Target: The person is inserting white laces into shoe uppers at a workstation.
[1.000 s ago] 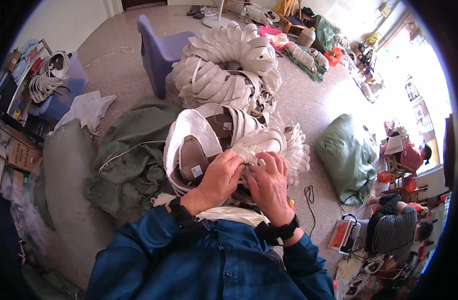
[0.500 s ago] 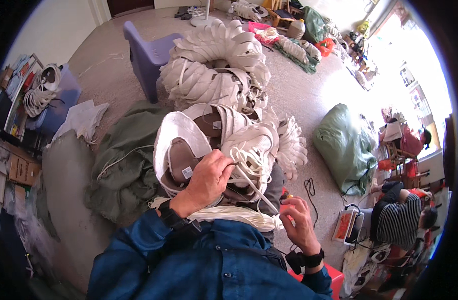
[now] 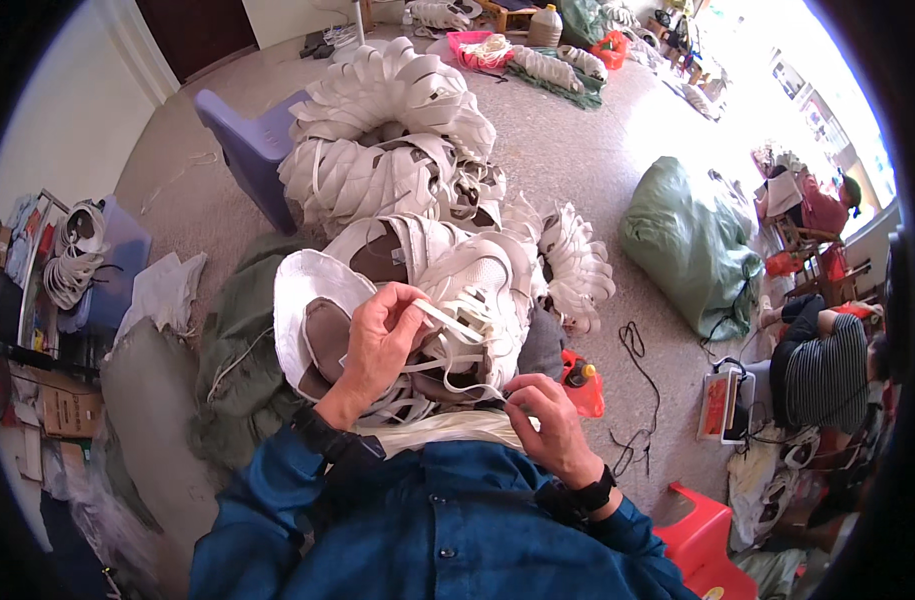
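My left hand (image 3: 375,345) pinches a flat white shoelace (image 3: 453,322) between thumb and fingertips, above a white mesh shoe upper (image 3: 474,268) on my lap. My right hand (image 3: 549,428) is closed near the upper's lower edge, where a strand of lace and a small dark tip run to its fingertips. Exactly what sits in that pinch is too small to make out. Loose lace loops hang over the upper's front. Left of it lies another upper (image 3: 295,287), its white lining and brown inside facing up. A bundle of pale laces (image 3: 432,440) rests across my lap.
Strung rings of white uppers (image 3: 377,180) pile up ahead, beside a purple chair (image 3: 252,140). A large green sack (image 3: 682,245) and a black cord (image 3: 634,385) lie on the floor to the right. A red stool (image 3: 702,540) stands at lower right. Two other people sit farther right.
My left hand has shifted slightly left, holding the lace up. My right hand has moved left and closer to the upper. The whole view has turned, so the surroundings sit differently.
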### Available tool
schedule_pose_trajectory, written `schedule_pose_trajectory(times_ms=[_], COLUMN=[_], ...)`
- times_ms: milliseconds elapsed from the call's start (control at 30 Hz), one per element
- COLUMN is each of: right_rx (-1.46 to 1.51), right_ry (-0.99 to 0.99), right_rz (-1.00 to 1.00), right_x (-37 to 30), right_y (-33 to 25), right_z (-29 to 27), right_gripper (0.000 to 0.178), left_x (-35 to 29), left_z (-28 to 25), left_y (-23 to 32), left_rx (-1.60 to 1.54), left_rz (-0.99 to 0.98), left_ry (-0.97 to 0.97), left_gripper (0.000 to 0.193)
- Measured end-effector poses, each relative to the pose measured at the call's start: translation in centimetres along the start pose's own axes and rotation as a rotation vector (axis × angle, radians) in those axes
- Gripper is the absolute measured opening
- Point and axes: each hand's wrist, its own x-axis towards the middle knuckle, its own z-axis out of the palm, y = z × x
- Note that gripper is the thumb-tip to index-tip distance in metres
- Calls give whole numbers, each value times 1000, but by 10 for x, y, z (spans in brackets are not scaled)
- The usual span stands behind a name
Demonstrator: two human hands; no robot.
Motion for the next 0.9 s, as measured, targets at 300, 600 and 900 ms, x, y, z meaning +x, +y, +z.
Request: schedule_pose_trajectory(times_ms=[300, 600, 900], right_rx=[189, 651, 691], right_ry=[121, -155, 59], right_rz=[13, 22, 489], right_x=[24, 23, 11], right_y=[-29, -39, 2], right_z=[-15, -29, 5], right_gripper=[11, 7, 22], left_x=[-5, -24, -40], left_z=[-6, 2, -1], left_y=[-2, 11, 13], left_rx=[153, 436, 810], left_rz=[29, 173, 615], left_ry=[-39, -36, 0], left_gripper=[16, 43, 19])
